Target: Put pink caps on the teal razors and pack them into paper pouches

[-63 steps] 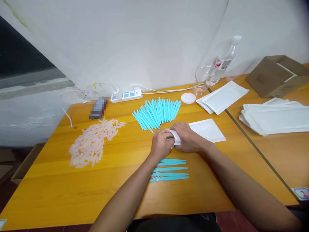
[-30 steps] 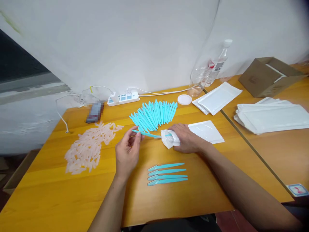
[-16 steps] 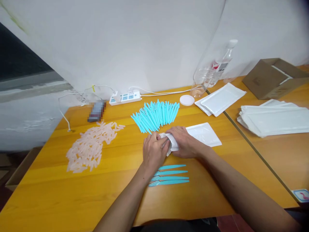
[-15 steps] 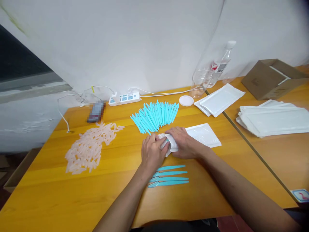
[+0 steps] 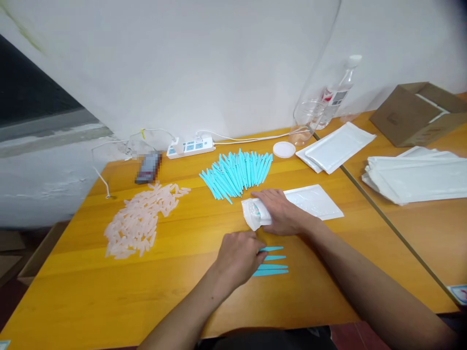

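My right hand is wrapped round a white bubble-lined mailer, whose open mouth faces left. A bit of blue shows inside that mouth. Nearer to me, my left hand is closed, thumb and fingertips pinching at the left end of the farthest slim blue eyebrow razor in a short row. The other razors of the row lie side by side, their left ends hidden behind the hand. Under my right wrist lies another flat white mailer.
Beyond my hands is a heap of blue razors; at left, a pile of pinkish translucent caps. A phone, power strip, round lid, clear jar, bottle, cardboard box and stacked mailers stand around.
My left hand has let go of the mailer and moved toward me, down to the row of razors. The right hand keeps the mailer, its mouth now uncovered. The view has shifted slightly.
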Demonstrator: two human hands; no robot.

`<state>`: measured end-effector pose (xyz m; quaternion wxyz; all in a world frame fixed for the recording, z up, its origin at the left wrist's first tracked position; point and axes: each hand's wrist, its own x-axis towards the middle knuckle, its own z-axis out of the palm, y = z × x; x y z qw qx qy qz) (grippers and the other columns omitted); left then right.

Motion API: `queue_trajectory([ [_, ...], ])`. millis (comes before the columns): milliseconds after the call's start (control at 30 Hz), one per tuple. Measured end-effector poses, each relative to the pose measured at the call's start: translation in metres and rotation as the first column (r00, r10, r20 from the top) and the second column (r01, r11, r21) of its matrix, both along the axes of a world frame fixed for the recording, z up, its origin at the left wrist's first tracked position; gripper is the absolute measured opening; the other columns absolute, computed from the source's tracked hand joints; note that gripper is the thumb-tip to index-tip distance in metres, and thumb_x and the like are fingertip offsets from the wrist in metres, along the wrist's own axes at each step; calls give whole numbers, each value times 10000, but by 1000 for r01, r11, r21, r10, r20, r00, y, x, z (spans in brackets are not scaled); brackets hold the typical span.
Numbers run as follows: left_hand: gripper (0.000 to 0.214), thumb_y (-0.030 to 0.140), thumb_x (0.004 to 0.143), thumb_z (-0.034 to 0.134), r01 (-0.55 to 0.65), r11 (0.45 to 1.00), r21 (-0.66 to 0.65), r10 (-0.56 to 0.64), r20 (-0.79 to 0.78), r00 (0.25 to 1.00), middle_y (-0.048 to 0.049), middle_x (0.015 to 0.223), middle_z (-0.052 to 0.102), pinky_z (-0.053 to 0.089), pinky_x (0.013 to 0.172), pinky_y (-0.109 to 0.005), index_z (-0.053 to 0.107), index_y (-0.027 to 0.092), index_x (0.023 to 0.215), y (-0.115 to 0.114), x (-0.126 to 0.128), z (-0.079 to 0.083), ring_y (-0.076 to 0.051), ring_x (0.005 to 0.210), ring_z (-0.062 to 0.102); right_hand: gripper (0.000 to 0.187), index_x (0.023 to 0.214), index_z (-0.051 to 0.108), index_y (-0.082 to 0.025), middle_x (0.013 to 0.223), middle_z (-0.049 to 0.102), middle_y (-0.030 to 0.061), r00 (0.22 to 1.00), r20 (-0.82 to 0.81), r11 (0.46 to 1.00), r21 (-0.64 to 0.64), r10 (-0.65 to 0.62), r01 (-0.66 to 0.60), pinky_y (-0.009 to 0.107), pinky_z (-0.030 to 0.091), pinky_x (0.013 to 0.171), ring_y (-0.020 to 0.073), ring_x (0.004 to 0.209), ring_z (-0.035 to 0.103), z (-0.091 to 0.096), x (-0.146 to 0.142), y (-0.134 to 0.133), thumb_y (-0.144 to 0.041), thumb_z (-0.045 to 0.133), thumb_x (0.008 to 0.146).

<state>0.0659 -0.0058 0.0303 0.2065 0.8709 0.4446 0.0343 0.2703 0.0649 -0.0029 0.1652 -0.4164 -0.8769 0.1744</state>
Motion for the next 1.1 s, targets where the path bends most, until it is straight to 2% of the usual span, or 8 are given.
queue_trajectory([
  [100,166,254,885,656,34,999,27,-34,9,999,-33,802,708,435,596,-290,734,228,740,0,1,5,-204,735,665,796,1430,415,-135,1292,577,202,1000,1,1000,-2,-7,7,490,367,972,362,1160,524,1,2,0,-284,701,702],
  [233,98,243,925,631,-122,992,-32,124,437,891,-28,996,719,531,821,-308,715,263,971,9,-28,17,-178,913,679,816,1441,395,-123,1312,567,208,1000,-4,1000,-6,-16,16,500,360,990,367,1184,515,2,5,-1,-276,699,700],
  [400,384,333,867,726,-490,803,-339,523,795,307,-29,986,687,594,784,-273,586,235,1210,29,-54,14,-130,800,703,856,1474,360,-160,1316,568,199,1000,-25,1000,-17,-8,7,509,359,989,371,1192,519,1,5,-1,-277,706,699],
  [500,457,385,829,761,-518,721,-460,585,805,99,-30,944,688,617,771,-291,554,194,1190,37,-43,2,-132,745,718,846,1471,363,-167,1299,576,190,999,-45,1000,-12,5,-6,507,358,991,367,1189,521,1,3,-1,-303,709,712],
  [633,650,388,824,767,-496,700,-514,602,798,21,6,938,645,623,786,-285,458,237,1376,38,-25,-10,-111,734,716,850,1473,364,-154,1298,574,188,999,-36,1000,-13,6,-7,496,361,988,362,1177,521,1,1,-2,-304,712,711],
  [800,549,431,845,735,-469,676,-568,620,783,-55,-2,926,665,620,807,-326,527,240,1315,38,-23,-21,-141,809,725,879,1490,353,-149,1317,569,184,999,-38,1000,-22,6,-7,487,363,982,360,1169,522,2,1,-3,-256,704,691],
  [900,337,442,878,683,-501,672,-545,663,744,80,-36,904,709,590,817,-336,675,189,1101,35,-20,-30,-161,818,713,882,1490,357,-130,1316,572,191,999,-36,999,-34,14,-15,484,366,977,362,1162,517,3,-1,-4,-241,701,685],
  [1100,208,230,894,648,-441,898,7,375,514,771,-38,839,615,457,819,-322,772,219,727,28,9,-34,-184,890,586,840,1475,362,-99,1309,576,209,998,-33,998,-19,52,-53,480,371,950,365,1151,514,6,-6,-6,-338,709,749],
])
